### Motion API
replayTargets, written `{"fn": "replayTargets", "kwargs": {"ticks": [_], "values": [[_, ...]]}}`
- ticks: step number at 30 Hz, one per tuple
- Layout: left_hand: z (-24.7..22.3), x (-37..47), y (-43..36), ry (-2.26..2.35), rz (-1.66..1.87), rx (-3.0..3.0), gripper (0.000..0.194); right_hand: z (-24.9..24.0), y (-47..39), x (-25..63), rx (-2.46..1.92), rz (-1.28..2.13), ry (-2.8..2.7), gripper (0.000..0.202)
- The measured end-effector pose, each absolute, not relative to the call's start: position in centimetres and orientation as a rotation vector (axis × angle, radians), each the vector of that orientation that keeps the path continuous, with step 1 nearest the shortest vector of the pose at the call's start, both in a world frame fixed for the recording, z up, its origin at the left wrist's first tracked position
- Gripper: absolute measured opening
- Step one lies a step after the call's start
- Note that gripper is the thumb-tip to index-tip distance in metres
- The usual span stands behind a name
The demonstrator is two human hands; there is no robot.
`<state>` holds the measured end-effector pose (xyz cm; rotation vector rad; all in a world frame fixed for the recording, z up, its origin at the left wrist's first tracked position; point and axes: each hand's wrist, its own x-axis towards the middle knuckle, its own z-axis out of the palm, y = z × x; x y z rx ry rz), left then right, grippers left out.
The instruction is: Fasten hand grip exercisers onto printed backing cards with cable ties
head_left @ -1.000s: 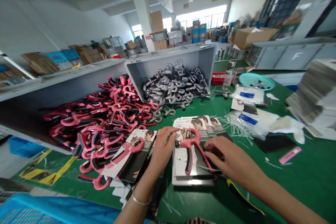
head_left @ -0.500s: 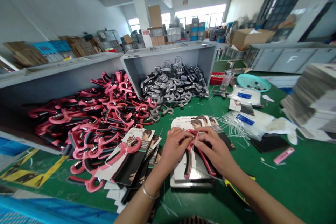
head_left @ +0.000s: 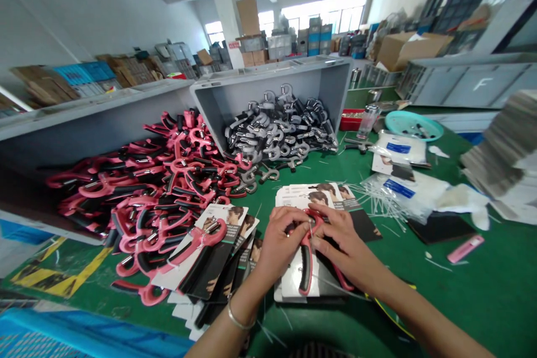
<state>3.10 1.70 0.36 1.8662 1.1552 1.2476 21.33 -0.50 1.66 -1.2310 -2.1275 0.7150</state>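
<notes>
From where I stood, one pink exerciser already lay on a printed card at the left, a white strip around its handle, so that piece looked fastened. The pink-and-black hand exerciser between the hands seemed only partly done: it lay on the card stack in front of the person, a long pale strip trailing loose beside its handles. Plenty seemed left, judging by the loose pink heap.

Its curved head pointed away from the person and its spread handles towards them; its long axis ran roughly front to back, the handle ends slightly to the right.

The left hand and right hand met over the head, fingers bent inward and nearly closed, touching it. I couldn't tell whether they pinched the exerciser or the strip. White ties lay scattered on the green surface to the right.
</notes>
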Motion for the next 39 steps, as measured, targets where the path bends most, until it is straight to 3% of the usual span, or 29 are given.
{"fn": "replayTargets", "kwargs": {"ticks": [14, 18, 24, 29, 33, 37, 39], "values": [[0.7, 2.6, 0.8, 1.101, 1.250, 1.851, 0.010, 1.3, 0.0, 21.0, -1.223, 0.772, -1.984, 0.025], [1.7, 2.6, 1.7, 1.153, 1.181, 1.772, 0.006, 1.3, 0.0, 21.0, -1.217, 0.736, -1.979, 0.016], [3.5, 3.2, 0.2, 1.143, 1.324, 2.052, 0.007, 0.9, 0.2, 20.5, -1.278, 0.649, -1.860, 0.019], [2.3, 3.0, -3.2, 0.910, 0.946, 2.622, 0.013, 0.4, 0.6, 19.7, -1.264, 0.623, -1.858, 0.020], [1.4, 1.8, -4.8, 0.967, 0.848, 2.606, 0.013, 1.0, 0.6, 20.1, -1.245, 0.634, -1.878, 0.009], [1.3, 0.4, -5.6, 1.419, 0.963, 2.281, 0.050, 2.8, -1.5, 21.5, -1.190, 0.684, -2.006, 0.013], [1.3, -0.1, -5.8, 1.497, 0.867, 2.223, 0.047, 3.5, -3.3, 21.8, -1.179, 0.654, -2.200, 0.013]]}}
